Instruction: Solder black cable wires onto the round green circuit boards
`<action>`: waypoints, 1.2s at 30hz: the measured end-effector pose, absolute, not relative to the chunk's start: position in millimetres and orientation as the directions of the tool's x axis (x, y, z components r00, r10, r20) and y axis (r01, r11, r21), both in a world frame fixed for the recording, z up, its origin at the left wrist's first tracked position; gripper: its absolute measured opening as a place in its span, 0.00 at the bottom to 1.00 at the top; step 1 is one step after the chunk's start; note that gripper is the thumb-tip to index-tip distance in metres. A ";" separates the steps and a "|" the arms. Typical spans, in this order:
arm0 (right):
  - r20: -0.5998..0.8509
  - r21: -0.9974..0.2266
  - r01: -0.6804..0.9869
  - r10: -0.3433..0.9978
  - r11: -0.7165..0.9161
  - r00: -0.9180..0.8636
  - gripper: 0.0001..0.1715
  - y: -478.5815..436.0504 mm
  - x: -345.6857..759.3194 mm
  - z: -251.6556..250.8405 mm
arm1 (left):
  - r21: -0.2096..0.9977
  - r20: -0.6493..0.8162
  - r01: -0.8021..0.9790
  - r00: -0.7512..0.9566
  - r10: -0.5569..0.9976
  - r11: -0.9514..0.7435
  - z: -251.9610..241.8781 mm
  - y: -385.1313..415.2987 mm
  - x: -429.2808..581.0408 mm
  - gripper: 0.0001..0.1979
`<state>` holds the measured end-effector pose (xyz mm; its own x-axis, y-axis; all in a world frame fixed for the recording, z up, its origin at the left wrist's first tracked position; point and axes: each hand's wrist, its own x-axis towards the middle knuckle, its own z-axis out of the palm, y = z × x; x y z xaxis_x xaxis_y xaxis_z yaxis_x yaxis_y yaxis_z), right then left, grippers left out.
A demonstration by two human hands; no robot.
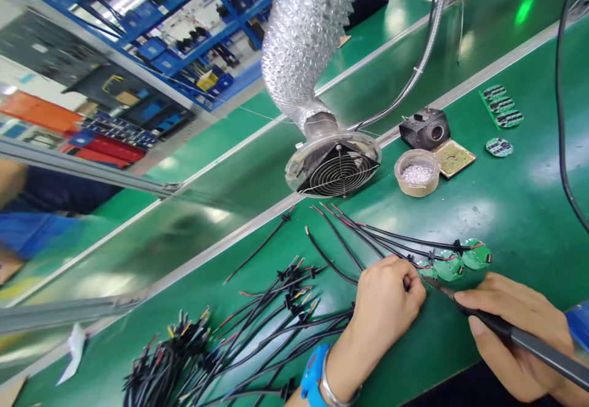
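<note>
My left hand (384, 312) is closed in a pinch on a black wire (338, 269) at a round green circuit board (426, 267). My right hand (515, 327) grips a soldering iron (497, 327) like a pen, its tip touching that board beside my left fingers. Two more round green boards (460, 259) with black wires attached lie just right of it. A bundle of black cables (257, 339) with coloured ends spreads across the green mat at lower left.
A foil fume duct with a fan grille (338, 170) hangs over the mat. Behind the boards stand a tub of solder bits (416, 174), a sponge tray (455, 157) and a black iron holder (426, 127). More green boards (501, 109) lie far right. Another person's arm (13, 210) shows at left.
</note>
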<state>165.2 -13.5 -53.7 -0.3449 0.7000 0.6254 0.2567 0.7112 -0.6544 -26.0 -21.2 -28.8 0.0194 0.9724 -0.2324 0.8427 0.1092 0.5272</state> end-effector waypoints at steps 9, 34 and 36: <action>0.630 -0.641 0.282 0.699 0.714 -0.338 0.16 -13.5 166.7 -45.7 | 0.518 -0.249 0.846 0.010 0.969 0.124 -28.1 -19.5 -24.4 0.08; 0.655 -0.563 0.334 0.654 0.756 -0.378 0.10 -22.3 156.1 -43.5 | 0.301 -0.154 0.872 0.444 0.883 -0.386 -28.3 -22.4 -39.7 0.07; 0.658 -0.559 0.337 0.652 0.758 -0.375 0.10 -23.2 156.9 -43.8 | 0.280 -0.166 0.872 0.457 0.874 -0.403 -27.7 -20.2 -39.9 0.07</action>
<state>156.9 -23.2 -43.8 -0.3754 0.6524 0.6584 0.3372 0.7578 -0.5586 -39.9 -20.2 -27.7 0.4570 0.8739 -0.1656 0.8715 -0.4028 0.2797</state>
